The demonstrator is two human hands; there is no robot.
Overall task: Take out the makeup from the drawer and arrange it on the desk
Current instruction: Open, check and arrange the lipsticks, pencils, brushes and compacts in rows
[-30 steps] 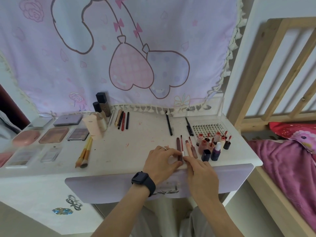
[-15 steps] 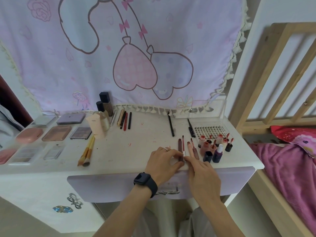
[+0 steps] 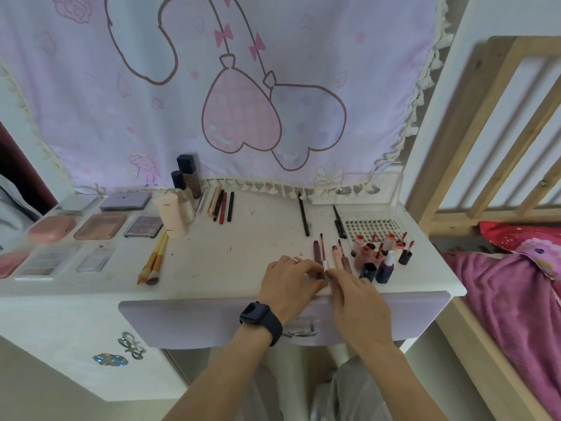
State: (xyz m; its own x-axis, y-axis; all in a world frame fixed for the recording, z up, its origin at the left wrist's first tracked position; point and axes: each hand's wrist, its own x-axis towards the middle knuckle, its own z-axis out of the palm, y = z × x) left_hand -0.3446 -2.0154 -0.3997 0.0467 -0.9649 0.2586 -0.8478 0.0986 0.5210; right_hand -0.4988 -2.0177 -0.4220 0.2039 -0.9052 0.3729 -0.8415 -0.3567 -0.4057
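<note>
A white surface [image 3: 243,238] is seen from the head view, backed by a pale lilac cloth [image 3: 303,41] printed with two heart balloons. A wooden bed frame [image 3: 473,153] and a pink blanket [image 3: 510,305] are found to its right. Below the front edge of the surface a lavender drawer front [image 3: 188,323] is shown. Makeup is laid out on the surface in groups: palettes [image 3: 100,226] at the left, two brushes [image 3: 154,262] beside them, bottles [image 3: 182,192] and pencils [image 3: 223,205] at the back, a lash tray [image 3: 370,230] at the right rear, and a cluster of small gloss bottles [image 3: 379,256] stood just in front of that tray. A lip gloss wand [image 3: 323,249] is laid pointing away from the person, near the front edge, between a dark tube [image 3: 316,253] and two pinkish tubes [image 3: 336,256]. Its near end is pinched by the curled fingers and thumb of the left hand [image 3: 288,284], on which a ring [image 3: 294,260] and a black watch [image 3: 258,317] are worn. The same end is touched by the straight fingertips of the right hand [image 3: 361,305], which is held flat and relaxed just to the right. Compared with a second before, both hands are kept at the same spot on the wand and none of the groups is shifted; only the view is tipped slightly.
</note>
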